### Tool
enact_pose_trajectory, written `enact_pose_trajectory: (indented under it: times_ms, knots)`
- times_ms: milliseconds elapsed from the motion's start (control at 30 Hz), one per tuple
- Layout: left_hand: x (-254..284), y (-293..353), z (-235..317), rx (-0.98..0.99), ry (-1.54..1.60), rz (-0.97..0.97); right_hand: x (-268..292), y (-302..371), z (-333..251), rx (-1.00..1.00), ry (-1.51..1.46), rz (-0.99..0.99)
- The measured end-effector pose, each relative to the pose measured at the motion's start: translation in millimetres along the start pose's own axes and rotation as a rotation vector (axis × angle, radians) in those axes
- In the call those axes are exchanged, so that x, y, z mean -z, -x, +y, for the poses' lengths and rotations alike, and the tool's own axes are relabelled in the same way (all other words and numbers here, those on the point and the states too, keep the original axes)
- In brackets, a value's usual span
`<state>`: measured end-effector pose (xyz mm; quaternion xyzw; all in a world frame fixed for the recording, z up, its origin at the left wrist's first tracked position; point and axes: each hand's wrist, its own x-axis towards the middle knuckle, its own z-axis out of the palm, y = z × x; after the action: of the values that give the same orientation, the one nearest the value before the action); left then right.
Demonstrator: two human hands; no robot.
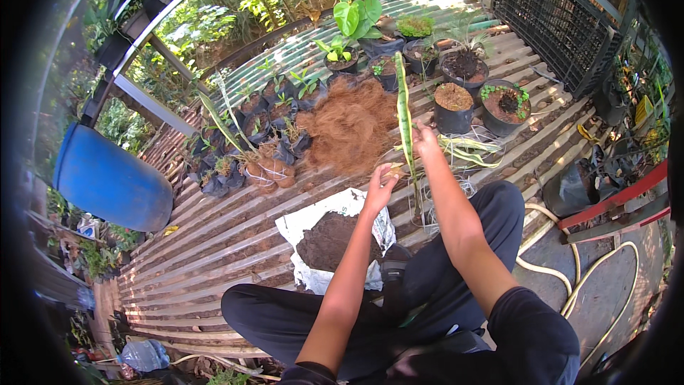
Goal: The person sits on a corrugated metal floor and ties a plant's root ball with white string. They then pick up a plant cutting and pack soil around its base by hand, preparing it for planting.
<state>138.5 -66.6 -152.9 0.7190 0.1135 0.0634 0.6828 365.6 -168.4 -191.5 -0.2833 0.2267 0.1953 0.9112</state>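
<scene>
A snake plant (405,117) with a tall, yellow-edged green leaf stands upright between my hands, its thin lower end hanging down near my legs. My right hand (426,141) is closed at the leaf's right side. Lower and to the left, my left hand (381,189) has its fingers bent together beside the plant's lower part; a small pale tan piece shows at the fingertips, too small to name. Dark soil (333,242) lies on an open white sack (291,227) before my crossed legs. More long, yellow-edged leaves (467,150) lie to the right of my right hand.
A heap of brown coir fibre (349,125) lies beyond my hands. Two fibre-wrapped bundles (269,173) stand at its left, among several small bagged plants. Black pots (453,108) stand at the right. A blue barrel (114,177) is far left; a hose (570,271) curls at right.
</scene>
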Motion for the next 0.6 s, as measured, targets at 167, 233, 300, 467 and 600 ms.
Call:
enact_pose_trajectory:
  times_ms: [167,233,300,467,600]
  knots:
    - [-34,-24,-2,0.088,0.158,0.058,-25,37,21,-0.060,-0.078,-0.041]
    - [-37,-31,-2,0.114,0.194,0.055,-40,52,23,-0.082,-0.189,-0.051]
    - [-35,-31,-3,-0.008,0.167,0.077,-60,64,15,-0.131,-0.226,-0.092]
    - [-27,-25,-3,-0.069,0.190,0.084,-107,102,-21,-0.080,-0.286,-0.174]
    - [-22,-21,-1,-0.004,0.210,0.170,-137,138,-54,-0.223,-0.520,-0.337]
